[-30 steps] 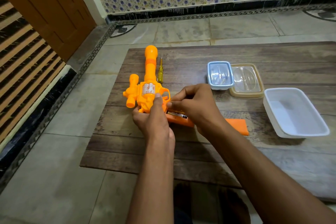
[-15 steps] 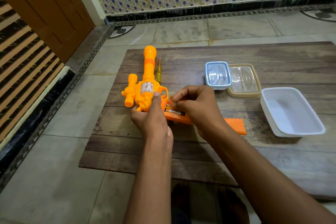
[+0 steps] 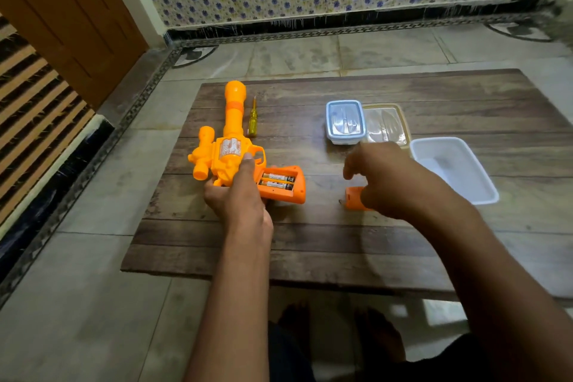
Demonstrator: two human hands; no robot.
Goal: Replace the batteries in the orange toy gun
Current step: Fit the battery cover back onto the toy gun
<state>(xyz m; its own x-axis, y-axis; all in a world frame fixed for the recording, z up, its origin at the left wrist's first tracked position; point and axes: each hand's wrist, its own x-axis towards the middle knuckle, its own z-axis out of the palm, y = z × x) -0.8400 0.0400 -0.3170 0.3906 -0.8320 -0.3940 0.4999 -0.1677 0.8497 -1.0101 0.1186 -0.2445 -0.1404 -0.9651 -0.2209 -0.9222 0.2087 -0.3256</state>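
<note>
hands: left hand (image 3: 240, 195) grips toy gun (image 3: 231, 146) | right hand (image 3: 381, 177) loosely curled over orange cover (image 3: 352, 198)

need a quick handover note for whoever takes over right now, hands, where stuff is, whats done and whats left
Left hand: grips the orange toy gun at its body, on the wooden board.
Right hand: holds nothing, fingers loosely curled above the orange battery cover.
Compartment in the grip is open, with two batteries seated.
Screwdriver lies beside the barrel.
Done: cover off, batteries in.
Left: refit the cover and probably fasten it with the screwdriver.
</note>
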